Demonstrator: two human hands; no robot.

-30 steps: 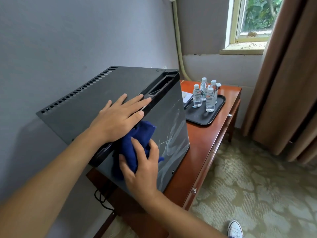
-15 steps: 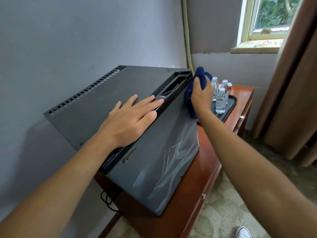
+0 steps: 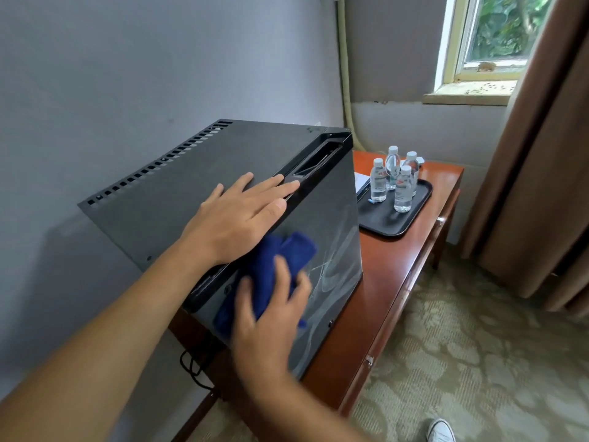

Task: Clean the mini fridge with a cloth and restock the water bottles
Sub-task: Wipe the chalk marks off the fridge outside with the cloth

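Flat and spread, the left hand (image 3: 237, 218) rests on the mini fridge (image 3: 178, 189) top near its front edge. Below it the right hand (image 3: 271, 309), motion-blurred, presses a bunched blue cloth (image 3: 274, 260) against the glossy door, fingers loosely curled over it; whether it truly grips is unclear. Four water bottles (image 3: 393, 178) stand on a black tray (image 3: 387, 223) at two o'clock.
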